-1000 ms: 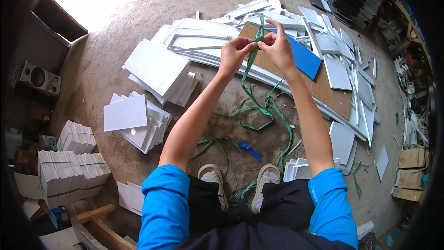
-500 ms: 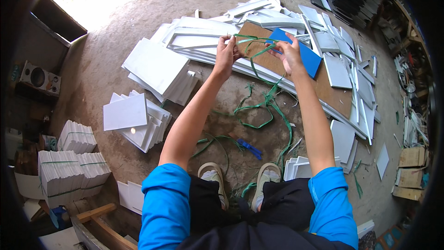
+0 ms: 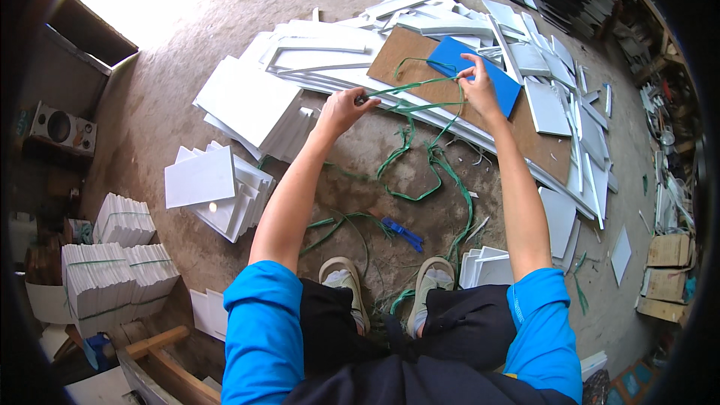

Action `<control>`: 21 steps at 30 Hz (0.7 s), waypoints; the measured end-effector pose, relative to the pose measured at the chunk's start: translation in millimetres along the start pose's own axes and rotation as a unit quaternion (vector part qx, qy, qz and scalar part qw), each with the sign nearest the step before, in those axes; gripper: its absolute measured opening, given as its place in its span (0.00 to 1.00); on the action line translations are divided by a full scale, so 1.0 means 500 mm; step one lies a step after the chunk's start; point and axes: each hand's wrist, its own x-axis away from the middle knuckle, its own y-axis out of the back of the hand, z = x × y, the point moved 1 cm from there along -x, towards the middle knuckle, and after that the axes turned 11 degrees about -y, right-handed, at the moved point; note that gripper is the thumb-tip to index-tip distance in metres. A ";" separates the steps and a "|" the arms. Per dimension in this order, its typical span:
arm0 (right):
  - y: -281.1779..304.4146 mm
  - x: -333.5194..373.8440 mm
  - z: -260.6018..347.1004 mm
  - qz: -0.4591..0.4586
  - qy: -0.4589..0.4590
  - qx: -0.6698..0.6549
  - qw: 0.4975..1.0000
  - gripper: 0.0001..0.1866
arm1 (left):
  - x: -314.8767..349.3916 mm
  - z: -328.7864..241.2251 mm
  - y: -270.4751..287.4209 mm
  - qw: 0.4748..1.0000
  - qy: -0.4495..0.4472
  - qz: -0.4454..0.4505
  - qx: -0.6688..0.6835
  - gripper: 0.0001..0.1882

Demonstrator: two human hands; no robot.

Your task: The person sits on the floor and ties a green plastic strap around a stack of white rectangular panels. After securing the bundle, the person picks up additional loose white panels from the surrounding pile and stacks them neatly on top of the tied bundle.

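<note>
A length of green plastic twine is stretched between my two hands. My left hand is closed round one part of it, over the edge of the white boards. My right hand pinches the twine between thumb and fingers, in front of a blue board lying on a brown board. From there loose loops of twine hang and trail in a tangle on the concrete floor toward my feet. A blue clip-like tool lies on the floor between the twine and my shoes.
White panels are stacked at the left, with a smaller stack nearer. Tied bundles of white boards stand at lower left. Scattered white offcuts fill the far right. A wooden frame is at the near left.
My hands have moved apart, the left one nearer and to the left, drawing the twine out between them. The right hand has shifted slightly right.
</note>
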 end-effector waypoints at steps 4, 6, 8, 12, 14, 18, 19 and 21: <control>0.051 -0.009 -0.027 -0.109 0.084 0.105 0.985 0.21 | 0.027 0.048 0.025 0.992 0.121 0.030 0.006 0.20; 0.073 -0.006 -0.040 -0.128 0.072 0.117 0.982 0.20 | 0.038 0.083 0.037 0.957 0.165 -0.028 0.236 0.17; 0.087 0.001 -0.058 -0.130 0.053 0.129 0.982 0.19 | 0.040 0.098 0.029 0.861 0.243 -0.107 0.434 0.12; 0.070 0.008 -0.066 -0.114 0.013 0.125 0.986 0.17 | 0.053 0.172 0.062 0.746 0.209 -0.101 0.624 0.11; 0.095 0.008 -0.099 -0.110 -0.005 0.103 0.988 0.17 | 0.037 0.125 0.024 0.927 0.212 -0.033 0.308 0.14; 0.064 0.034 -0.080 -0.001 -0.036 0.054 0.998 0.15 | 0.059 0.077 -0.012 0.896 0.294 0.306 0.131 0.25; 0.055 0.037 -0.067 0.024 -0.038 0.041 0.998 0.15 | 0.064 0.064 -0.021 0.859 0.318 0.383 0.118 0.27; 0.028 0.041 -0.028 0.079 -0.039 0.012 0.996 0.14 | 0.065 0.089 -0.041 0.944 0.178 0.277 0.025 0.28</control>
